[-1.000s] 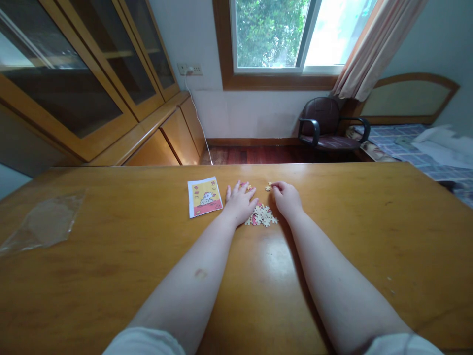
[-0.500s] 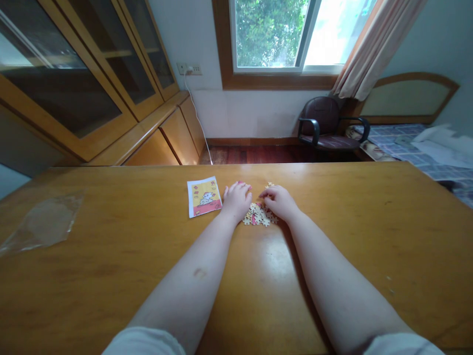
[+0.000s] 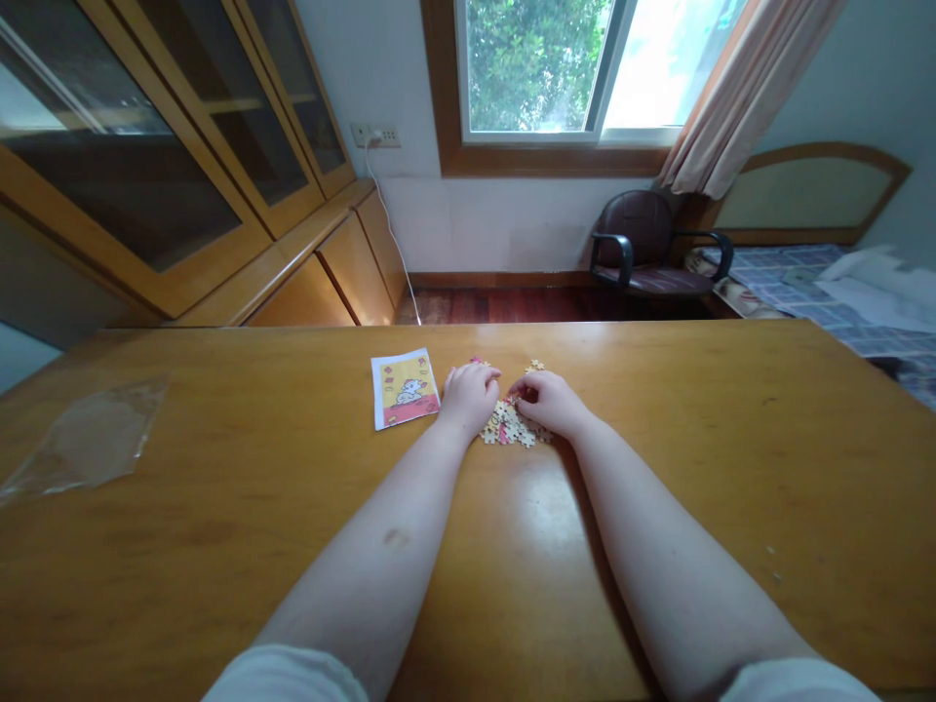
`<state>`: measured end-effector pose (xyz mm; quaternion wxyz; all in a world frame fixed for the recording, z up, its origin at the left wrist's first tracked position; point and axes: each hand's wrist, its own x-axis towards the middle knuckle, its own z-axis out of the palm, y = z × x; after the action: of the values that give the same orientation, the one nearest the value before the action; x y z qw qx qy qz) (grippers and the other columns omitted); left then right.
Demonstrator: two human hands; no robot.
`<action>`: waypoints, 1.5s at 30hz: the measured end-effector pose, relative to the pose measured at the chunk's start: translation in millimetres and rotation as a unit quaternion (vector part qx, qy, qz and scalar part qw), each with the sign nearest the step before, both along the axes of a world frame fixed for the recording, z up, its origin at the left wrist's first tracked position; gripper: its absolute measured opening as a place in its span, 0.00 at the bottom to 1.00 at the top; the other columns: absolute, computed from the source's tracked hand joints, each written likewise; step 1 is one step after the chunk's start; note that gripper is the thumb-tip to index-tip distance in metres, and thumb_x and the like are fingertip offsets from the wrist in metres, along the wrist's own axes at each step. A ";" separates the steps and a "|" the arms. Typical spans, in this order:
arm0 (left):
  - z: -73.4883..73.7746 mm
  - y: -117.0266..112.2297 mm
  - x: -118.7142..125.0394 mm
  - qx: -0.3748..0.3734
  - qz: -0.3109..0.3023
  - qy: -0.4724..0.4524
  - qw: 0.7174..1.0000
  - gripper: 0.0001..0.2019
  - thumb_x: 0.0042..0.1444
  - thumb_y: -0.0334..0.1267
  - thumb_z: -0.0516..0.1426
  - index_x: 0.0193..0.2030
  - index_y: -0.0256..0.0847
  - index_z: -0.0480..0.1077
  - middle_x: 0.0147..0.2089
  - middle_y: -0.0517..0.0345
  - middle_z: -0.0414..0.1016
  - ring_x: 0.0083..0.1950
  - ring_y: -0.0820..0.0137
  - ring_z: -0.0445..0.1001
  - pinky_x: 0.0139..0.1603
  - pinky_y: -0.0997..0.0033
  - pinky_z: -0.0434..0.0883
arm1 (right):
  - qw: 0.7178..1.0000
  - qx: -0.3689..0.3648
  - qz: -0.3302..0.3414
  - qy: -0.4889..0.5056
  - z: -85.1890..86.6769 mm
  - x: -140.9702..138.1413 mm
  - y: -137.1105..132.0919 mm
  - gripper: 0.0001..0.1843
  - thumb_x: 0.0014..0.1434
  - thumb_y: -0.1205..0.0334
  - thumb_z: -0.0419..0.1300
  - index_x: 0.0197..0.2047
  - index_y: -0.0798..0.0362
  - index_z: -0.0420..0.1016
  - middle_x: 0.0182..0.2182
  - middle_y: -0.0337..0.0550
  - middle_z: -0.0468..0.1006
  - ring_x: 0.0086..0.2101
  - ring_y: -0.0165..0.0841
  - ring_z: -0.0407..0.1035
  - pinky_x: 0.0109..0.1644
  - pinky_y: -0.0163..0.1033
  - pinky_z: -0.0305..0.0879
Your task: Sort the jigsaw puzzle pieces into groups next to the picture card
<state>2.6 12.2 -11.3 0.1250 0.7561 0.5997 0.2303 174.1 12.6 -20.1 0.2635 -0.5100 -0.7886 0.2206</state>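
Two hands are set at a small heap of jigsaw pieces (image 3: 510, 429) near the middle of the wooden table (image 3: 219, 507). The left hand (image 3: 468, 395) is rested knuckles-up at the heap's left edge, fingers bent; whether a piece is held beneath them cannot be told. The right hand (image 3: 552, 402) is curled over the heap's right side, fingertips pressed in among the pieces; a grip on any one piece cannot be made out. The pieces are seen loose and jumbled; no joined section is visible, so the assembling is judged barely begun, with nearly all of it left. A few stray pieces (image 3: 534, 367) are scattered just beyond the right hand; the picture card (image 3: 405, 388) is placed just left of the left hand; a clear plastic bag (image 3: 88, 439) is laid well apart, near the table's left edge.
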 end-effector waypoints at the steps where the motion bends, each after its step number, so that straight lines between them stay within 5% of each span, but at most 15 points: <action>1: 0.1 0.0 0.1 -0.001 -0.002 0.002 1.000 0.15 0.57 0.34 0.49 0.45 0.45 0.74 0.50 0.58 0.76 0.56 0.64 0.68 0.63 0.56 0.57 | 1.000 -0.011 -0.012 0.010 -0.7 -0.3 0.2 0.12 0.46 0.68 0.58 0.34 0.51 0.79 0.26 0.37 0.75 0.29 0.29 0.66 0.37 0.34 0.61; 6: 0.8 0.2 0.0 -0.012 -0.021 0.011 1.000 0.15 0.55 0.33 0.50 0.43 0.46 0.75 0.49 0.58 0.76 0.55 0.64 0.68 0.63 0.57 0.58 | 0.990 -0.074 -0.088 0.088 -3.8 -1.3 2.6 0.11 0.50 0.65 0.56 0.36 0.53 0.77 0.23 0.36 0.73 0.24 0.27 0.65 0.30 0.32 0.61; 11: 0.2 -0.2 0.0 -0.007 -0.063 0.006 0.998 0.18 0.54 0.32 0.49 0.46 0.47 0.75 0.52 0.58 0.74 0.57 0.64 0.66 0.65 0.56 0.55 | 0.983 -0.045 -0.168 0.060 -5.8 1.6 5.9 0.07 0.51 0.65 0.57 0.34 0.53 0.76 0.27 0.38 0.76 0.27 0.29 0.67 0.33 0.33 0.61; 22: -1.0 -5.8 3.5 -0.050 -0.136 0.096 0.985 0.20 0.59 0.43 0.49 0.57 0.59 0.68 0.66 0.60 0.59 0.70 0.52 0.46 0.66 0.38 0.38 | 0.975 -0.052 -0.207 0.060 -1.4 3.2 5.2 0.13 0.53 0.66 0.53 0.39 0.53 0.77 0.31 0.42 0.79 0.33 0.33 0.71 0.37 0.35 0.63; 28: -7.9 -0.5 1.4 -0.033 -0.038 0.096 0.994 0.20 0.60 0.41 0.47 0.57 0.53 0.68 0.66 0.56 0.60 0.70 0.53 0.47 0.66 0.37 0.41 | 0.993 -0.014 -0.103 0.054 -1.9 1.7 2.5 0.13 0.51 0.69 0.53 0.35 0.52 0.79 0.28 0.40 0.78 0.30 0.32 0.69 0.38 0.37 0.64; 33: -7.2 0.7 1.7 -0.023 -0.007 0.081 0.996 0.20 0.58 0.36 0.47 0.53 0.50 0.72 0.64 0.55 0.63 0.68 0.55 0.50 0.67 0.39 0.44 | 0.998 0.062 0.013 0.026 -5.0 1.4 4.7 0.15 0.50 0.72 0.54 0.30 0.48 0.82 0.35 0.40 0.80 0.39 0.33 0.70 0.52 0.40 0.61; 41: -2.8 0.2 1.8 -0.005 0.004 0.033 0.999 0.18 0.54 0.33 0.48 0.47 0.48 0.75 0.58 0.57 0.70 0.66 0.59 0.57 0.67 0.44 0.48 | 0.995 0.089 -0.033 -0.021 -7.8 3.5 6.1 0.17 0.52 0.72 0.54 0.33 0.46 0.83 0.40 0.42 0.80 0.43 0.36 0.69 0.54 0.43 0.61; 45: -3.7 1.8 0.5 0.017 0.008 0.007 1.000 0.18 0.51 0.30 0.49 0.44 0.48 0.76 0.54 0.58 0.73 0.63 0.61 0.60 0.67 0.49 0.52 | 0.995 0.091 0.027 -0.021 -7.9 2.2 5.3 0.18 0.50 0.74 0.54 0.33 0.44 0.83 0.43 0.41 0.78 0.45 0.35 0.68 0.57 0.44 0.58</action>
<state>3.1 14.0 -15.0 0.1063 0.7551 0.6022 0.2365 176.4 17.9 -27.9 0.2861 -0.4673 -0.8240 0.1443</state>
